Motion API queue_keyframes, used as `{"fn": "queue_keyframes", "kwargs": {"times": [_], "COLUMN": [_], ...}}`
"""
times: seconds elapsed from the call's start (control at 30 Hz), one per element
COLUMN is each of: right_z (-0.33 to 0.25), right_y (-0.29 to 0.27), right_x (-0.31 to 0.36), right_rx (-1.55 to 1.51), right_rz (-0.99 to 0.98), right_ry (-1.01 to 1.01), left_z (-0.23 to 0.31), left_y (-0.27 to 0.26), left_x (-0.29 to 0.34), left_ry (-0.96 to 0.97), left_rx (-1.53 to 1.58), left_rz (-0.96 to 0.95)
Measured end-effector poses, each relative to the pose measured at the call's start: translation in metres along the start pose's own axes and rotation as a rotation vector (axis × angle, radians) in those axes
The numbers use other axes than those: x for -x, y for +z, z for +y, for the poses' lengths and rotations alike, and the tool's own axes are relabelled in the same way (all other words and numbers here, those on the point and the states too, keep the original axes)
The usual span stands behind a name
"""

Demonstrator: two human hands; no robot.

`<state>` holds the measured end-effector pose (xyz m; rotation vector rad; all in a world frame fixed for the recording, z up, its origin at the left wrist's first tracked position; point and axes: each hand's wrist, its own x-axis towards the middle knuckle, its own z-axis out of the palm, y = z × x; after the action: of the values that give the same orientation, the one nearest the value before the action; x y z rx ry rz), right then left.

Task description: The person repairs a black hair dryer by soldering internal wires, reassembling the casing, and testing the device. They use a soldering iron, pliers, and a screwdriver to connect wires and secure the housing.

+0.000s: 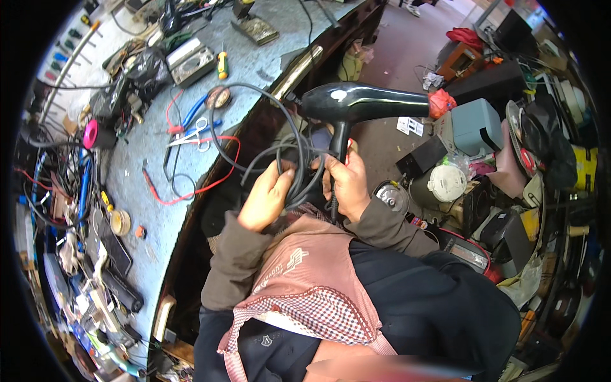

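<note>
A glossy black hair dryer (375, 104) is held up in front of me, its nozzle pointing right and its handle downward. My right hand (347, 179) is closed around the lower handle and part of the grey power cord (294, 130). The cord hangs in several loose loops between my hands, one wide loop reaching left over the bench edge. My left hand (268, 195) pinches the cord loops between thumb and fingers, left of the handle. Where the cord's plug is, I cannot make out.
Left of me runs a blue-grey workbench (146, 229) with a multimeter (191, 62), red test lead (219, 184), scissors (198, 135), a screwdriver (222, 65) and heaped tools. Appliances crowd the floor at right, including a white-lidded pot (445, 183) and a grey-blue box (474, 130).
</note>
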<state>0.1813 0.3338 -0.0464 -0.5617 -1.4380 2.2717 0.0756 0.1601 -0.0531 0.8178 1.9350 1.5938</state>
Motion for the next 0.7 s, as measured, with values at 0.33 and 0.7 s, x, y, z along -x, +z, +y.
{"fn": "queue_keyframes", "kwargs": {"times": [0.33,0.7], "right_z": [-0.043,-0.072], "right_y": [-0.061,0.009], "right_x": [-0.031,0.000], "right_rx": [0.376,0.439], "right_rz": [0.109,-0.148], "right_ry": [-0.199,-0.476], "left_z": [0.100,0.108], "left_y": [-0.110,-0.058], "left_x": [0.091,0.059], "left_ry": [-0.377,-0.165], "left_rx": [0.065,0.472], "left_rz": [-0.640,-0.185]}}
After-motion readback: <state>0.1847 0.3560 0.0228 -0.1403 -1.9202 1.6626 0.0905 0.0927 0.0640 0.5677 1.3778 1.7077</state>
